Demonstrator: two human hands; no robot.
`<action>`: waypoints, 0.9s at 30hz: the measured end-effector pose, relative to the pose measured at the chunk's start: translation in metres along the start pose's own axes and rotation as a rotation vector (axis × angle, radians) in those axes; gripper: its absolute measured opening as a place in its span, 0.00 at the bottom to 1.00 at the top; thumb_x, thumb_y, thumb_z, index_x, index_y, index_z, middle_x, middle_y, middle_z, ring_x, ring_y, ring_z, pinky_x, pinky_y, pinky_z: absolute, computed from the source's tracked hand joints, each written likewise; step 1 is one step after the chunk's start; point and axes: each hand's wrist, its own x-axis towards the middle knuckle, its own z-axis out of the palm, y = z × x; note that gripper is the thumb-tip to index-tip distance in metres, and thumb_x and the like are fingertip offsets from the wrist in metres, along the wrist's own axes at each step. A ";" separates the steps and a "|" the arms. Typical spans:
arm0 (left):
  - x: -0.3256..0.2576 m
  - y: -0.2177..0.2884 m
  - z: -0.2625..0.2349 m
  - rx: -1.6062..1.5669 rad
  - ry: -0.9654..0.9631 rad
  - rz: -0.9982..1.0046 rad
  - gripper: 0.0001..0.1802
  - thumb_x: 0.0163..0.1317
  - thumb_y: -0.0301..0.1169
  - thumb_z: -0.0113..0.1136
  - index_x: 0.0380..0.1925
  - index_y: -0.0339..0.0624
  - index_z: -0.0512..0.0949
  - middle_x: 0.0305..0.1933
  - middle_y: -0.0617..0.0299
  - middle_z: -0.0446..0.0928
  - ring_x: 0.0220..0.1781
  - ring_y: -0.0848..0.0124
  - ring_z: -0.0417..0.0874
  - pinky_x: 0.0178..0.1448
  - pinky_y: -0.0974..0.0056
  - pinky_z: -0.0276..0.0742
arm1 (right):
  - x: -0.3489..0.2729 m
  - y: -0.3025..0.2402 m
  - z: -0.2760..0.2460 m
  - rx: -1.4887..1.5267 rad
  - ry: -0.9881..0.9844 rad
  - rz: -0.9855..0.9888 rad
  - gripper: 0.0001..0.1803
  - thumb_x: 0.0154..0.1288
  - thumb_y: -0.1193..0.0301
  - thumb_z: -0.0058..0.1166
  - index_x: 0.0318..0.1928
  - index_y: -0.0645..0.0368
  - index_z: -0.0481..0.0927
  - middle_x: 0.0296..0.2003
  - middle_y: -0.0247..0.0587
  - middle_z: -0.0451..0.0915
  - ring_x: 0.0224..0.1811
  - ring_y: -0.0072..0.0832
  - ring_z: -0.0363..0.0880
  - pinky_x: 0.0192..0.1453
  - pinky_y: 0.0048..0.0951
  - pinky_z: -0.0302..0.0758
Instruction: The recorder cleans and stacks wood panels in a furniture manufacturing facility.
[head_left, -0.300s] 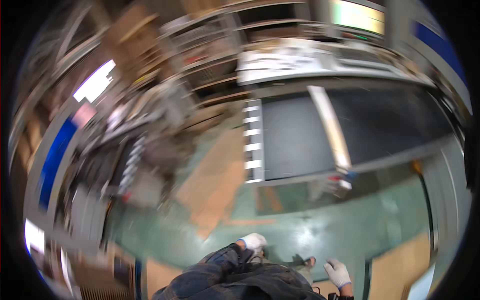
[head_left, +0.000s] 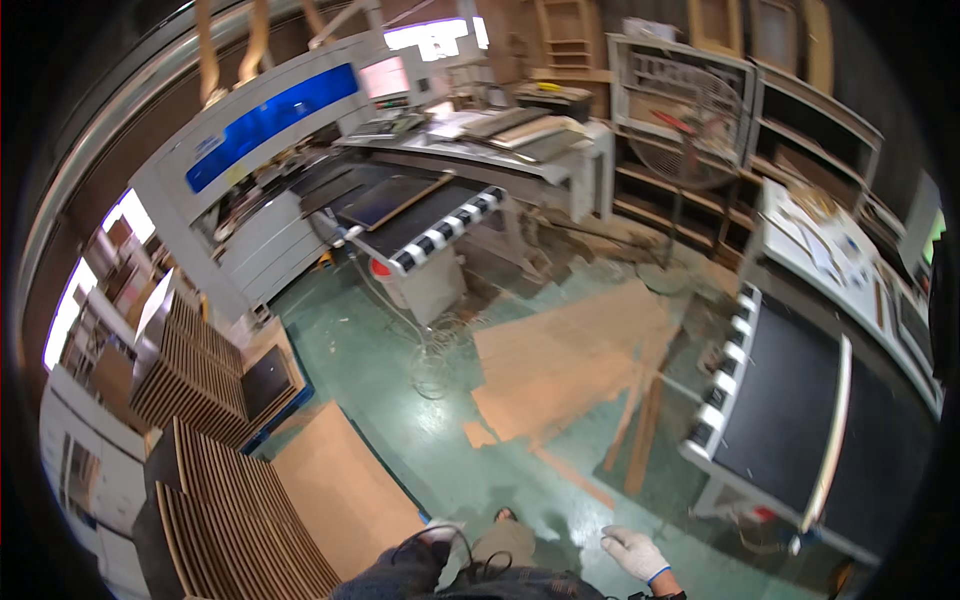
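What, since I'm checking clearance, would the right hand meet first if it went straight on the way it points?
Probably nothing close: the way ahead of the right hand looks free, passing over green floor, though depth is unclear from one view.

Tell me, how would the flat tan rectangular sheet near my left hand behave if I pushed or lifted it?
The flat tan rectangular sheet probably won't roll or tip, since it lies flat. Its face looks smooth and even, so it may be somewhat slippery. Being broad, it could be awkward to lift one-handed.
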 end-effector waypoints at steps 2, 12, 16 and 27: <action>0.004 -0.015 -0.012 0.180 0.006 -0.190 0.25 0.70 0.54 0.56 0.45 0.46 0.89 0.46 0.53 0.90 0.51 0.59 0.89 0.54 0.51 0.80 | 0.066 -0.038 0.008 -0.062 -0.095 0.009 0.29 0.76 0.50 0.52 0.64 0.58 0.82 0.60 0.56 0.84 0.64 0.51 0.81 0.69 0.43 0.76; -0.003 -0.120 -0.132 0.076 0.104 -0.386 0.23 0.75 0.49 0.54 0.56 0.46 0.84 0.50 0.46 0.87 0.52 0.52 0.87 0.59 0.44 0.80 | 0.356 -0.307 0.134 -0.392 -0.783 -0.446 0.31 0.78 0.50 0.47 0.70 0.57 0.75 0.59 0.57 0.84 0.63 0.54 0.81 0.66 0.48 0.77; 0.043 -0.120 -0.192 0.013 0.184 -0.402 0.24 0.74 0.50 0.56 0.53 0.44 0.84 0.47 0.46 0.87 0.49 0.54 0.87 0.55 0.46 0.81 | 0.444 -0.354 0.193 -0.476 -1.019 -0.563 0.31 0.79 0.48 0.47 0.69 0.57 0.75 0.59 0.59 0.84 0.61 0.56 0.81 0.65 0.50 0.77; 0.142 -0.139 -0.379 -0.127 0.406 -0.456 0.27 0.71 0.54 0.60 0.45 0.39 0.85 0.39 0.48 0.86 0.41 0.60 0.87 0.45 0.52 0.84 | 0.788 -0.515 0.289 -0.242 -0.451 -0.659 0.37 0.75 0.48 0.55 0.73 0.59 0.73 0.69 0.60 0.76 0.71 0.55 0.76 0.77 0.48 0.72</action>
